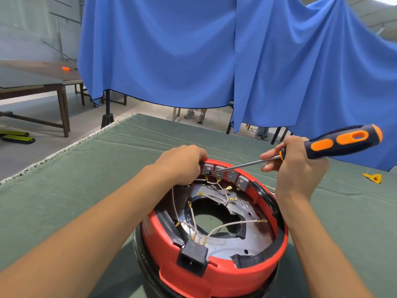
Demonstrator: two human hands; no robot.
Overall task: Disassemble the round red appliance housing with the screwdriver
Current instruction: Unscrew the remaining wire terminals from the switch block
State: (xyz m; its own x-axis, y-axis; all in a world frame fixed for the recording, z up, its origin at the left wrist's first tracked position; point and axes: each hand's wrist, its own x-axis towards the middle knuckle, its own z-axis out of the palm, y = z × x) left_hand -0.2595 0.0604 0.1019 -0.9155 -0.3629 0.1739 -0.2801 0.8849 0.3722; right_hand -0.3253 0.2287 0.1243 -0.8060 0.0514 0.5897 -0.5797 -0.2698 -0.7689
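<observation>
The round red appliance housing (217, 269) lies open side up on the green cloth, showing a silver inner plate, white wires with brass terminals and a black socket block (192, 257) at its near rim. Several grey switch blocks (232, 175) line the far inner rim. My left hand (182, 164) grips the far left rim, fingers curled over it beside the first switch block. My right hand (298, 168) holds the screwdriver (343, 143) with a dark blue and orange handle. Its shaft slants down to the left, and the tip touches the leftmost switch block.
The work table wears a green cloth (107, 168) with a frayed left edge. A small yellow plastic piece (372, 177) lies at the right. Blue curtains (193, 50) hang behind the table. A wooden table (32, 82) stands at the far left; someone's shoes show under the curtain.
</observation>
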